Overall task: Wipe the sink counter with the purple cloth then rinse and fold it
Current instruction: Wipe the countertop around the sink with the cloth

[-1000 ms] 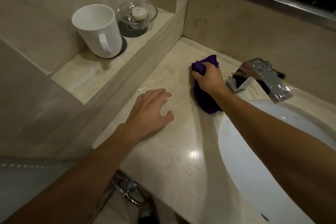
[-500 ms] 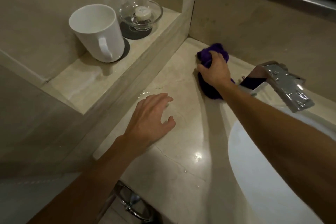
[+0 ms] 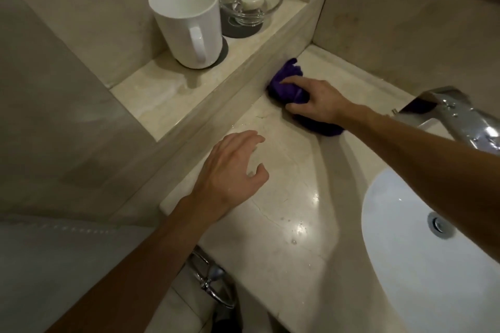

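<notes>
Gripping the bunched cloth against the counter's back-left corner, where it touches the ledge wall, the right hand curls round it while the left hand rests spread and loose near the front edge.

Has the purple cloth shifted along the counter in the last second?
Yes. The purple cloth, gripped by the right hand, has moved away from the faucet and now sits against the ledge wall below the white mug.
</notes>
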`<state>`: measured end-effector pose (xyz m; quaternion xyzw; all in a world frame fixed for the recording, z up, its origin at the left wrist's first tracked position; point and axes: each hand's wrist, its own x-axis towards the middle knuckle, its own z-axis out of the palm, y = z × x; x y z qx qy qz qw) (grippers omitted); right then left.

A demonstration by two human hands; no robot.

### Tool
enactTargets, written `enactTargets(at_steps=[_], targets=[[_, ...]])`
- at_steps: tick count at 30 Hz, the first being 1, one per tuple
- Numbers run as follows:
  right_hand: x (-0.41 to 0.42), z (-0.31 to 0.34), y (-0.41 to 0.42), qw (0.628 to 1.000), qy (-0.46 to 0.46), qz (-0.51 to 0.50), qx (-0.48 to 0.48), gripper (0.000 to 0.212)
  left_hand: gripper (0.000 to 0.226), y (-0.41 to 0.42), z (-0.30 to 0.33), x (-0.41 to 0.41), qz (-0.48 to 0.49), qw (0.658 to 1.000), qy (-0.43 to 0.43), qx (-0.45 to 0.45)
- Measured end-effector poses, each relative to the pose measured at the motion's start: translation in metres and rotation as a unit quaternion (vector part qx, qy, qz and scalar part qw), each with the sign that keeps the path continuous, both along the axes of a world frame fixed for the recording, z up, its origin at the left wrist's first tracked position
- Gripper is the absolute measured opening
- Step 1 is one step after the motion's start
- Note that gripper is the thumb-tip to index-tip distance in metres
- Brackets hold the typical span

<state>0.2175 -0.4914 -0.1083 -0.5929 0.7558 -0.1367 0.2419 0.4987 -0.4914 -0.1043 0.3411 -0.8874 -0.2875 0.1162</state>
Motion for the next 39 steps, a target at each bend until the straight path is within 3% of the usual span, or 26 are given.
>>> enactTargets(at_steps=[6, 10, 15, 19, 22, 29, 33, 39], targets=[[0.045, -0.007, 0.018, 0.998, -0.037, 0.049, 0.0, 0.066, 0.051, 0.007, 0.009, 0.004, 0.017, 1.0, -0.017, 0.015], [0.043, 0.01, 0.022, 0.989, -0.144, 0.011, -0.008, 0.064, 0.047, 0.01, 0.015, 0.006, 0.011, 1.0, -0.016, 0.013], [0.023, 0.032, 0.051, 0.983, -0.095, -0.119, -0.106, 0.046, 0.06, -0.009, 0.011, -0.031, -0.006, 1.0, -0.021, -0.014], [0.01, 0.035, 0.09, 0.98, -0.041, -0.176, -0.088, 0.044, 0.062, -0.027, 0.006, -0.091, -0.035, 0.993, -0.058, -0.095], [0.012, 0.03, 0.111, 0.979, -0.011, -0.19, -0.075, 0.044, 0.065, -0.034, -0.003, -0.121, -0.061, 0.986, -0.116, -0.107], [0.034, 0.022, 0.144, 0.952, -0.066, -0.276, -0.118, 0.044, 0.071, -0.044, -0.016, -0.141, -0.077, 0.976, -0.167, -0.116], [0.056, 0.019, 0.174, 0.948, -0.084, -0.287, -0.113, 0.042, 0.067, -0.04, -0.021, -0.125, -0.032, 0.984, -0.142, -0.101], [0.078, 0.015, 0.218, 0.951, -0.085, -0.278, -0.103, 0.041, 0.067, -0.011, -0.013, -0.092, 0.068, 0.978, -0.183, -0.077]])
